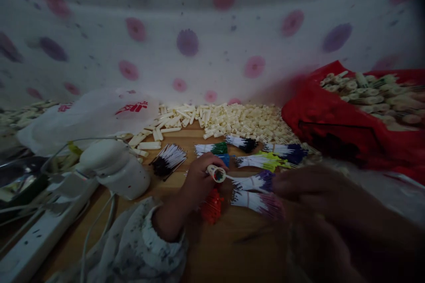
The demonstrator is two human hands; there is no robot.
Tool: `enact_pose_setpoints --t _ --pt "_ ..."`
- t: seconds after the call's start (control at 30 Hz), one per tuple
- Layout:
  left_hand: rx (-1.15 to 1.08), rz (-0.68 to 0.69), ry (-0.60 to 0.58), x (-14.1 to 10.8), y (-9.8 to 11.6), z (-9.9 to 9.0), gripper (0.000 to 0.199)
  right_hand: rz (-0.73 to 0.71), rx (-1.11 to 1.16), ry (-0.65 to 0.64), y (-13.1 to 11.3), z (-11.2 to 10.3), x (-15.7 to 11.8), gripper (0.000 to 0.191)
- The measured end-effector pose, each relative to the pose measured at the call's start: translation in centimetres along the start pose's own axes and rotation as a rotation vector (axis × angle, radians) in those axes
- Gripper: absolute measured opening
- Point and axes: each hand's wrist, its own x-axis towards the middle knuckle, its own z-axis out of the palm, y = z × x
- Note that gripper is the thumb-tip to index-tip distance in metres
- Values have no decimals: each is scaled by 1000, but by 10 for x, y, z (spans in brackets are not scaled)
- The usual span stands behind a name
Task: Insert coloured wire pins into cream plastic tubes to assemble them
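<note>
Nine bundles of thin white sticks with coloured ends (249, 200) are spread on a wooden tabletop (245, 256): two tipped black, and one each in green, blue, navy, yellow-green, purple, pink and red-orange. One cream plastic tube (216, 173) is gripped in the closed fingers of the left hand (200, 177), its open end turned to the camera and coloured tips seen inside. The tube is held above the bundles, to the left of the right hand (299, 183), which is placed near the purple-tipped bundle; whether that hand is open or closed cannot be told through blur and shadow. The red-orange bundle is partly hidden by the left hand. Toward the tabletop's far edge, a heap of loose cream tubes (245, 119), too many to be counted, is flanked by one white plastic bag (89, 119) and one red bag (318, 115), the latter cut off at right.
</note>
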Motion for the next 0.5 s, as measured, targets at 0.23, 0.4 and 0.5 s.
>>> enact_pose_setpoints --t 0.23,0.4,0.5 --pt "-7 16 -39 -2 0 2 11 -160 -134 -39 -6 25 18 6" --pt "9 36 -49 -2 -1 3 11 -167 -107 -17 3 26 16 12" --pt "25 65 -38 -2 -1 2 8 -128 -97 -33 5 33 12 14"
